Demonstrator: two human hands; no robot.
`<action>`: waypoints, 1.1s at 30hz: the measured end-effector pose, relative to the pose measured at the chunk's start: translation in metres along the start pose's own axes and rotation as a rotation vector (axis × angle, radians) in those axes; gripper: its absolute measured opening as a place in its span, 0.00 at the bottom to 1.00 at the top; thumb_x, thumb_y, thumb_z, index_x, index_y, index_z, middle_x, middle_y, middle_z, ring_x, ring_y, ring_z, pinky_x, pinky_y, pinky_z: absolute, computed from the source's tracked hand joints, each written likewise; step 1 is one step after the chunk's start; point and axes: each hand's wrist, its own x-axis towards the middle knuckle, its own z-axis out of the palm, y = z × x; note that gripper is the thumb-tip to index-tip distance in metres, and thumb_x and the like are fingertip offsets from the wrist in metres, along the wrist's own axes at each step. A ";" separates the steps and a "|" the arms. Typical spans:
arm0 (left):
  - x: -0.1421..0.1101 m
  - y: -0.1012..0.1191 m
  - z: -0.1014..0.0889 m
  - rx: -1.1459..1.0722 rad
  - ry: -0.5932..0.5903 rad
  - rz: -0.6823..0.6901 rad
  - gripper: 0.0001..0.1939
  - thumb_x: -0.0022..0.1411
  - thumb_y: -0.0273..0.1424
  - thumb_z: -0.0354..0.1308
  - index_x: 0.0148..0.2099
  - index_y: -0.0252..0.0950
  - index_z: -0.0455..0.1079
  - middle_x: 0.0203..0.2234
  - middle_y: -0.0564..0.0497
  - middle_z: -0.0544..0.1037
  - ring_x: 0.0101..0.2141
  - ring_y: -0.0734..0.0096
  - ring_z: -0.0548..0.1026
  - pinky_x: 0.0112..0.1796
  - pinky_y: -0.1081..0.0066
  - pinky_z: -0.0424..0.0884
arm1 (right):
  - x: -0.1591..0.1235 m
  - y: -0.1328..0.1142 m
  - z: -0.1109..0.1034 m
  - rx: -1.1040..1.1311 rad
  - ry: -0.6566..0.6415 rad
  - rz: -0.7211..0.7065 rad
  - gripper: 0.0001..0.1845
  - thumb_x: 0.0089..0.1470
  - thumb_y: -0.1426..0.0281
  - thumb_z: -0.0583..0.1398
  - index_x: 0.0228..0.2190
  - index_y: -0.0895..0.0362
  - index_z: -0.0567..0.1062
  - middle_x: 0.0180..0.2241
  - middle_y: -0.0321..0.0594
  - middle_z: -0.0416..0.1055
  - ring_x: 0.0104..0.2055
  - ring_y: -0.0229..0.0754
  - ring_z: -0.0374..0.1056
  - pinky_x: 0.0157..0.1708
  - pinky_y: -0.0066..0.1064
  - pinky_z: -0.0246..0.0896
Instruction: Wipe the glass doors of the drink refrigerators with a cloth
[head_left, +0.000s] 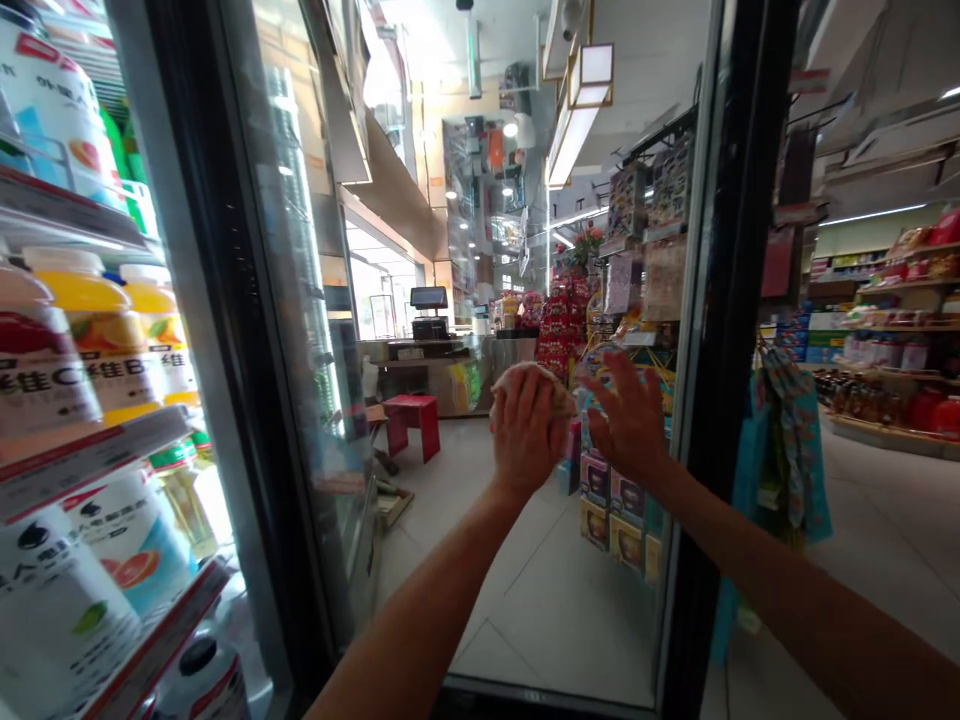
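My left hand (523, 425) presses a light-coloured cloth (562, 400) against the glass door (487, 610). Its fingers lie over the cloth, whose edges show around them. Just to the right, my right hand (628, 415) is held up at the glass with its fingers spread and nothing in it. Slight blur on those fingers keeps me from telling whether they touch the pane. Both forearms reach in from the bottom and right of the view. The door stands open, its black frame (731, 330) running up beside my right wrist.
On the left, a lit fridge holds bottled drinks (112, 340) on shelves with price rails (97, 440). Through the glass I see a red stool (412, 425), a counter with a till screen (429, 298) and boxed goods (615, 510). Stocked shelves (900, 325) stand at far right.
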 end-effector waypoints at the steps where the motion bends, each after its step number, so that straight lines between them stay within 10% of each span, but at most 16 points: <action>1: -0.001 0.006 0.004 0.021 -0.008 0.044 0.22 0.62 0.33 0.46 0.57 0.30 0.58 0.57 0.40 0.62 0.62 0.63 0.47 0.59 0.57 0.46 | 0.003 0.005 0.001 -0.041 0.026 0.085 0.25 0.55 0.70 0.51 0.55 0.54 0.60 0.62 0.46 0.47 0.64 0.48 0.42 0.59 0.52 0.37; 6: -0.018 -0.021 -0.007 0.050 -0.109 0.235 0.22 0.62 0.30 0.45 0.58 0.36 0.58 0.55 0.47 0.65 0.61 0.69 0.51 0.60 0.62 0.46 | 0.003 0.011 0.007 -0.140 0.051 0.250 0.28 0.55 0.68 0.50 0.57 0.54 0.55 0.63 0.47 0.45 0.64 0.51 0.41 0.59 0.54 0.35; 12: -0.036 -0.135 -0.071 0.256 0.213 -0.246 0.26 0.62 0.25 0.41 0.62 0.26 0.48 0.62 0.36 0.48 0.62 0.56 0.44 0.59 0.51 0.45 | -0.009 0.009 0.005 -0.182 0.032 0.262 0.29 0.55 0.68 0.50 0.58 0.55 0.53 0.62 0.48 0.47 0.65 0.50 0.39 0.59 0.53 0.34; 16: -0.034 -0.089 -0.045 0.255 0.148 -0.211 0.26 0.62 0.29 0.44 0.62 0.29 0.51 0.61 0.39 0.52 0.62 0.56 0.42 0.59 0.51 0.42 | -0.010 0.002 0.006 -0.152 0.010 0.255 0.29 0.56 0.68 0.49 0.59 0.55 0.53 0.62 0.47 0.46 0.65 0.50 0.38 0.59 0.54 0.33; 21: -0.041 -0.009 -0.001 0.109 -0.183 0.340 0.25 0.59 0.32 0.49 0.59 0.39 0.57 0.58 0.50 0.61 0.62 0.64 0.45 0.61 0.57 0.39 | -0.015 0.000 0.007 -0.164 -0.002 0.229 0.28 0.55 0.67 0.50 0.58 0.53 0.55 0.62 0.47 0.48 0.64 0.51 0.41 0.59 0.54 0.34; 29: -0.056 -0.131 -0.062 0.311 0.252 -0.421 0.26 0.62 0.30 0.42 0.61 0.27 0.52 0.61 0.35 0.50 0.63 0.58 0.41 0.58 0.50 0.44 | -0.014 -0.003 0.010 -0.186 -0.020 0.249 0.29 0.55 0.67 0.51 0.58 0.54 0.54 0.62 0.49 0.47 0.65 0.52 0.39 0.59 0.56 0.33; 33: -0.055 -0.089 -0.043 0.305 0.082 -0.153 0.26 0.61 0.30 0.44 0.61 0.29 0.53 0.60 0.38 0.54 0.63 0.57 0.41 0.58 0.50 0.43 | -0.016 -0.007 0.013 -0.173 -0.015 0.280 0.29 0.55 0.65 0.51 0.58 0.52 0.55 0.63 0.48 0.43 0.65 0.54 0.39 0.58 0.56 0.33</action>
